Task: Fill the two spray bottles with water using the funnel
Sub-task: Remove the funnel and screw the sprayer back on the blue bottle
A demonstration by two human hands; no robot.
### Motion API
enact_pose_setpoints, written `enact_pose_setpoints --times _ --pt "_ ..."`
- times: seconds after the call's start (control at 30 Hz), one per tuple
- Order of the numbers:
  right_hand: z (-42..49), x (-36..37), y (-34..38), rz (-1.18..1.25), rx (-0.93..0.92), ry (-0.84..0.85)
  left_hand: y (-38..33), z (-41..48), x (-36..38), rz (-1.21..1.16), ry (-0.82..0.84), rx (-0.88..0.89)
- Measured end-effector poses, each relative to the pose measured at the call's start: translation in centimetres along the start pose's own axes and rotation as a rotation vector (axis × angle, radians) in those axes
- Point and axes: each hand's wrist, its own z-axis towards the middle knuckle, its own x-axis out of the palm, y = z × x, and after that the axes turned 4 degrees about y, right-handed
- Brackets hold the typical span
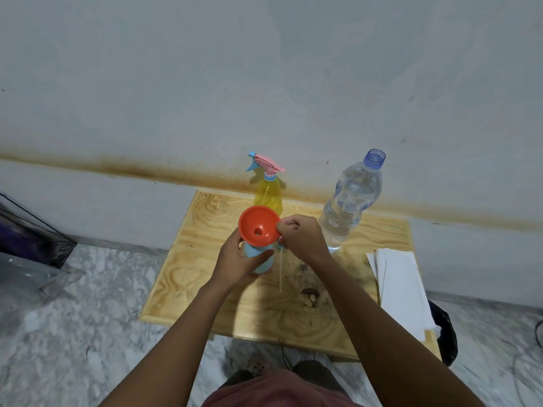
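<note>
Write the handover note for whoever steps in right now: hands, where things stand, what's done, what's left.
Hands: the left hand grips the blue spray bottle over the table; the right hand pinches the rim of the orange funnel seated in its neck.
Things: the water bottle stands uncapped at right; the yellow spray bottle stands behind, sprayer head on. A white dip tube shows below the right hand.
Done: blue bottle opened, funnel placed.
Left: pour water into both bottles.

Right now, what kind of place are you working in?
Probably a plain room in a home, not a lab: a low plywood table stands on a marble-patterned floor against a stained painted wall.
</note>
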Motion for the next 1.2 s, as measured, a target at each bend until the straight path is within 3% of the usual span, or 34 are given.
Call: enact_pose_setpoints --times 0.33,0.53,0.73,0.97,1.2 --pt "-0.4 -2.7 -2.8 0.200 -0.094 -0.063 1.6 1.8 0.7 0.095 -0.077 0.023" --pt "-1.5 -5.0 -9.8 -0.224 -0.173 -0.212 1.3 2.1 0.7 0.075 -0.080 -0.015" --pt "-2.0 -3.9 -15.2 -0.325 -0.104 -0.230 1.3 2.1 0.6 0.080 -0.083 -0.023" --pt "-2.9 -2.7 -17.0 -0.604 -0.383 -0.269 1.5 2.2 0.6 0.090 -0.083 -0.026" --pt "-3.4 -2.5 -17.9 -0.711 -0.379 -0.193 1.7 2.2 0.6 0.079 -0.079 -0.019"
